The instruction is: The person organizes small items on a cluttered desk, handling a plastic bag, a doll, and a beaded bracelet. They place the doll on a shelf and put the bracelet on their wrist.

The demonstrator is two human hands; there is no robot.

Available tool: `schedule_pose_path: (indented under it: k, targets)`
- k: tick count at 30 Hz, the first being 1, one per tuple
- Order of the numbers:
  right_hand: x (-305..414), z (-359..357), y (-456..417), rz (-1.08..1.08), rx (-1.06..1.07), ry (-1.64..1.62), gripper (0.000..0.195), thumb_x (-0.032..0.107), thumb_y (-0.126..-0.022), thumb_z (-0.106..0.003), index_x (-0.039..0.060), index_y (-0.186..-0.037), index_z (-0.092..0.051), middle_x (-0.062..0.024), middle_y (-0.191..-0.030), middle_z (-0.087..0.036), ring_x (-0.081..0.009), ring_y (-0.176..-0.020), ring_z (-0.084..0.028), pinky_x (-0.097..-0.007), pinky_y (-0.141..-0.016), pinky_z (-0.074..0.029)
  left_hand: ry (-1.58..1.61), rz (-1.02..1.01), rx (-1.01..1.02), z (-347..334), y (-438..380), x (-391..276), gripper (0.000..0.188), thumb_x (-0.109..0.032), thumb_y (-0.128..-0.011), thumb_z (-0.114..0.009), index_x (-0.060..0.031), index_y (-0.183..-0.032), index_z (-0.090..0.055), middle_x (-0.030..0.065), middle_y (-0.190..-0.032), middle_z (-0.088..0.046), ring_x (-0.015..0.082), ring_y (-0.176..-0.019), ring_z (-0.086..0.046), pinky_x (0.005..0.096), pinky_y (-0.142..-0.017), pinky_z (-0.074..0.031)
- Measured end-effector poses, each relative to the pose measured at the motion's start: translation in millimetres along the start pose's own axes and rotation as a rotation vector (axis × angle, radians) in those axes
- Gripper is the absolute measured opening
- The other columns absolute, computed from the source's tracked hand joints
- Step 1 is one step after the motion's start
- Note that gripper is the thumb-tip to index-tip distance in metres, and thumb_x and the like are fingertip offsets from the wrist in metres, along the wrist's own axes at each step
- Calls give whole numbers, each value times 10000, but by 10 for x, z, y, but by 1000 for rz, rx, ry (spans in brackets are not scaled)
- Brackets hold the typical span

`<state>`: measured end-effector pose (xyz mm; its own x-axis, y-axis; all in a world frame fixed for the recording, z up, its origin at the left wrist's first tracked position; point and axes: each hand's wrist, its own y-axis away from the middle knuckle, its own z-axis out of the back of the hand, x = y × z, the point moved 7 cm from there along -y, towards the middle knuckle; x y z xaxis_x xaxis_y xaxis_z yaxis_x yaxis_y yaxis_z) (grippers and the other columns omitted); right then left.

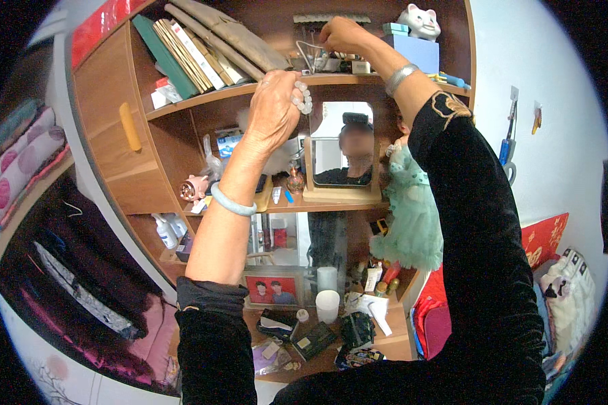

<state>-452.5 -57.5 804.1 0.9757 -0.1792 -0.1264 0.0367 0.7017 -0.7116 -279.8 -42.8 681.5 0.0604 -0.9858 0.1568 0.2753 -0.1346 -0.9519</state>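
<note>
My left hand (276, 109) is closed around a bracelet of translucent white beads (304, 97), which hangs from its finger side in front of the upper shelf's edge. A pale bangle (233, 201) circles that forearm. Higher up, my right hand (348, 38) reaches over the upper shelf with its fingers bent, beside a small rack (329, 19) against the back panel. Whether its fingertips hold anything is hidden by the hand. A wide silver cuff (402, 79) sits on the right wrist. Small items, among them a white wire stand (306, 55), crowd the shelf under this hand.
A framed mirror (342, 152) stands on the middle shelf, beside a doll in a green dress (410, 212). Books and folders (192, 55) lean at upper left. A white cat figurine (419, 23) tops a blue box (415, 52). Below are a white cup (327, 306) and a framed photo (272, 289).
</note>
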Motion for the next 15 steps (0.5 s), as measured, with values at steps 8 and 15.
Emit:
schedule_pose_path:
  k: [8,15]
  targets:
    - [-385,93,144,-96,-197,-278,269,92,-727,-641,38,-988,-673,-161,-918,-670,-267,-840,-643,-360,-750,-507,-22,26,-3,11,7,-10,187,-111,-847,-464,-11,-979,-550,157,-1021,-597,339,-979,-528,400,-882,-393]
    - [-382,60,204,-3,-136,75,263,89,-755,-618,-6,-998,-648,-231,-1033,-622,-371,-982,-601,-427,-861,-486,27,17,50,12,-11,-61,145,-105,-848,-456,-7,-931,-524,165,-1099,-586,337,-1025,-521,394,-913,-387]
